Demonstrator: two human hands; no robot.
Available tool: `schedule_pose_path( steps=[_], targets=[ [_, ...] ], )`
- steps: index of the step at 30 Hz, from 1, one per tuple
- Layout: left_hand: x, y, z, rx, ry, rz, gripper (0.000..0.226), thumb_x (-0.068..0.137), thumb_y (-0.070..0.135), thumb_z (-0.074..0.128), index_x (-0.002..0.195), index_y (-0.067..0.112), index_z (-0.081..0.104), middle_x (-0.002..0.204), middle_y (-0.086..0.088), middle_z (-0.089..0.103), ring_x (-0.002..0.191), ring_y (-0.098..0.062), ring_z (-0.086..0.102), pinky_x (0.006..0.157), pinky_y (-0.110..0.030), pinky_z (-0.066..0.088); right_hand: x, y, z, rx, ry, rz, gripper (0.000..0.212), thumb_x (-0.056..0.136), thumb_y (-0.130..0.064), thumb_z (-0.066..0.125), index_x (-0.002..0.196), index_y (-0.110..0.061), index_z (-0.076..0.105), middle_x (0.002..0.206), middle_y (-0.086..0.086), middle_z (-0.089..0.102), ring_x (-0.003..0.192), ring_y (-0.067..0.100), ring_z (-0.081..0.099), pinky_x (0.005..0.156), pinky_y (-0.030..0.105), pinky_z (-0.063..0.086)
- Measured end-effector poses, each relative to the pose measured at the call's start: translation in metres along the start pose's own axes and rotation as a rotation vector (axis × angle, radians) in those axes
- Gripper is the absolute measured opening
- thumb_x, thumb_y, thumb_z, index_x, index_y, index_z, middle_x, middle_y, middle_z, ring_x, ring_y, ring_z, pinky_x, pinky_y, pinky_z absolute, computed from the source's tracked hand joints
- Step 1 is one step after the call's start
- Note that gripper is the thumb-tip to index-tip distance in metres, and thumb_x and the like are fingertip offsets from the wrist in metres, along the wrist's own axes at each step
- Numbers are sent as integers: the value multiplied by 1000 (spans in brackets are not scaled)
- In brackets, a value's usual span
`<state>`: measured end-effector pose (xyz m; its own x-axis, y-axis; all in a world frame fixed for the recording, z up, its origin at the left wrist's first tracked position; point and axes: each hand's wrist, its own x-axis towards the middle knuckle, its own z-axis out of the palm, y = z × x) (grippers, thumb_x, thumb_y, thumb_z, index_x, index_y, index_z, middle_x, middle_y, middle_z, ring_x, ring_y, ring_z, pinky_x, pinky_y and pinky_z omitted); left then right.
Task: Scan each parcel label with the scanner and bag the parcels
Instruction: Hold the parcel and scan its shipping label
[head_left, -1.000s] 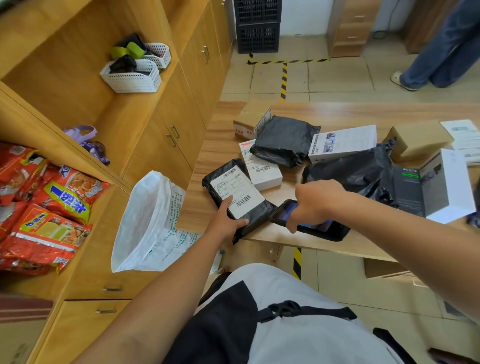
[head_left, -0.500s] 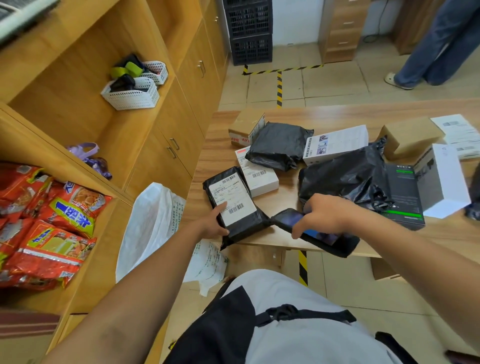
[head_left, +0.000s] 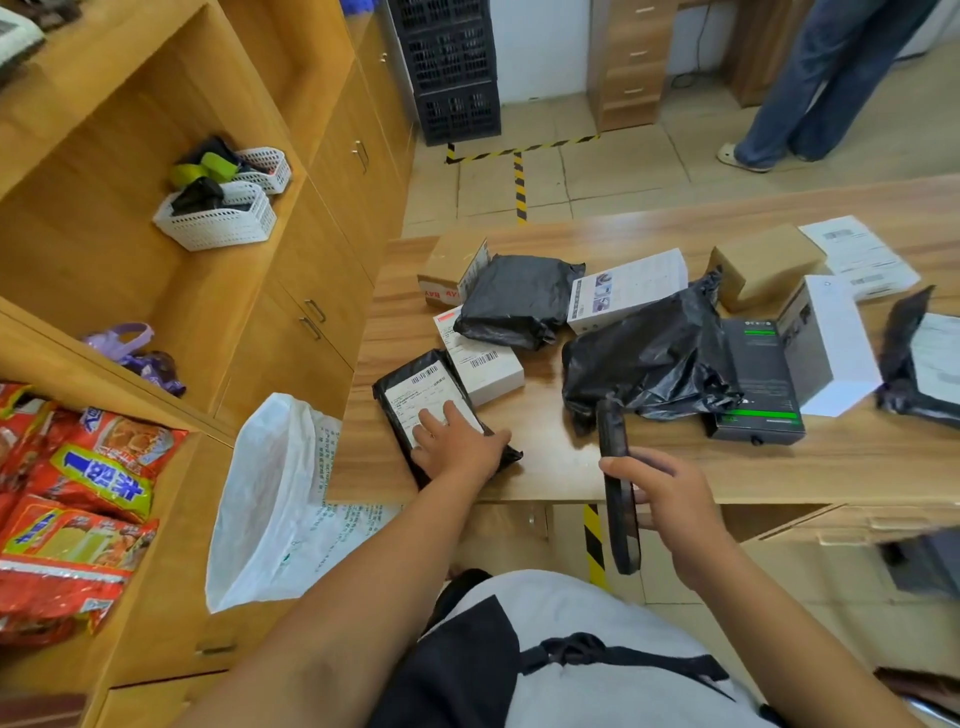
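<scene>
Parcel (head_left: 397, 441) in black wrap is lying flat by the table's near edge, directly under the left hand (head_left: 457, 447), its white label (head_left: 426, 397) facing up. Left hand is pressing down on it with straight, spread fingers, palm covering the label's near end; nothing is curling round the wrap. Right hand (head_left: 675, 514) is gripping the scanner (head_left: 610, 436), fingers wrapped round its middle. The black device is showing edge-on, far end reaching out over the table (head_left: 545, 467), near end hanging past the table edge toward the body. Scanner is sitting off to the right of the pressed parcel, apart from it. Just beyond the left fingertips a small white box (head_left: 488, 364) is resting against the parcel's far corner, and a second black parcel (head_left: 519, 301) is overlapping that box farther out. Beyond the scanner's far end a crumpled black bag (head_left: 649, 358) is slumping on the table, with a black-and-green box (head_left: 758, 374) just to its right. Left of the left wrist, below table level, a white sack (head_left: 260, 493) is hanging with its mouth open.
</scene>
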<state>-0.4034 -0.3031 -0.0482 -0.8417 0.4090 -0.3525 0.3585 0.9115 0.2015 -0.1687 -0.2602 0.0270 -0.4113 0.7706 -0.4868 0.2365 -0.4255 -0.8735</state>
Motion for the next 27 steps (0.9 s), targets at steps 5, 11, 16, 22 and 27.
schedule_pose_path(
  steps=[5, 11, 16, 22, 27],
  targets=[
    [-1, -14, 9, 62, 12, 76, 87, 84, 56, 58, 153, 27, 14, 161, -11, 8, 146, -34, 9, 116, -50, 15, -10, 21, -13, 140, 83, 17, 3, 86, -15, 77, 85, -15, 79, 75, 9, 72, 67, 20, 70, 50, 28, 57],
    [7, -56, -5, -41, -47, 28, 77, 67, 35, 58, 136, 42, 26, 159, -8, 7, 146, -33, 3, 115, -53, 8, -7, 23, -14, 203, 113, 10, 5, 87, -16, 76, 85, -13, 79, 68, 2, 72, 57, 11, 69, 45, 23, 54],
    [14, -87, -19, -133, -72, -99, 92, 61, 54, 69, 137, 38, 21, 148, -10, 21, 134, -38, 28, 110, -56, 28, -2, 18, -2, 182, 55, -18, 10, 87, -18, 76, 79, -17, 82, 71, 3, 72, 60, 14, 70, 49, 25, 57],
    [17, -116, -27, -212, -66, -118, 115, 60, 51, 82, 151, 35, 13, 150, -12, 33, 134, -37, 35, 108, -52, 34, 2, 17, 13, 212, 38, 12, 10, 87, -14, 77, 78, -16, 79, 63, 1, 71, 52, 13, 69, 44, 25, 54],
    [11, -148, -31, -174, -35, -119, 118, 59, 51, 84, 152, 34, 13, 145, -15, 36, 130, -39, 37, 104, -55, 38, 6, 24, 30, 191, -27, 43, 11, 86, -14, 77, 75, -16, 81, 65, 1, 72, 57, 16, 70, 47, 29, 57]
  ],
)
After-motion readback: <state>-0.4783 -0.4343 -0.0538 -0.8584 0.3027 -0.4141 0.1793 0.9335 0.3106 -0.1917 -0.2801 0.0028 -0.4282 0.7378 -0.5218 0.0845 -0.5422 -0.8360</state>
